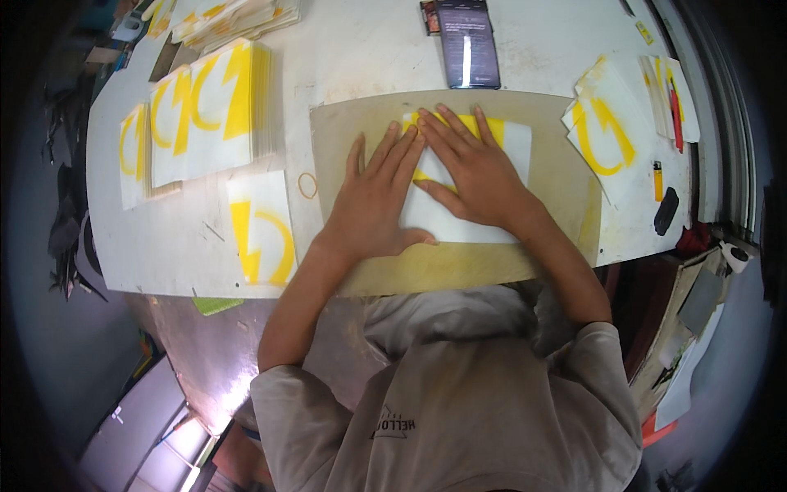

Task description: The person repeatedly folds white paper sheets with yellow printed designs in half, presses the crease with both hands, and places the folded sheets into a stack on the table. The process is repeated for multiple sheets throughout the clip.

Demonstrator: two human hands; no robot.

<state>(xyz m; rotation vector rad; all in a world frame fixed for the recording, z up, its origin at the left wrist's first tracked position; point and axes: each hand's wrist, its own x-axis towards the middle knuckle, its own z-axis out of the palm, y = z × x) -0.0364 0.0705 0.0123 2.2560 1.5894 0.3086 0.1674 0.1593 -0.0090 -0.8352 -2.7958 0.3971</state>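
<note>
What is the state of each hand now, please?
Left hand: open, palm down over the left edge of the yellow-marked sheet.
Right hand: open, palm down on the same sheet.

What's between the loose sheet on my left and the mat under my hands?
The head view shows an orange loop, perhaps a rubber band, on the table between the sheet and the mat.

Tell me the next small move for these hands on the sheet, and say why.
Probably slide the right hand gently outward to smooth the white-and-yellow sheet, with the left hand steadying its left side. Both hands lie spread and meet near the sheet's top edge, the left across its left edge, while a strip on the right shows uncovered.
</note>
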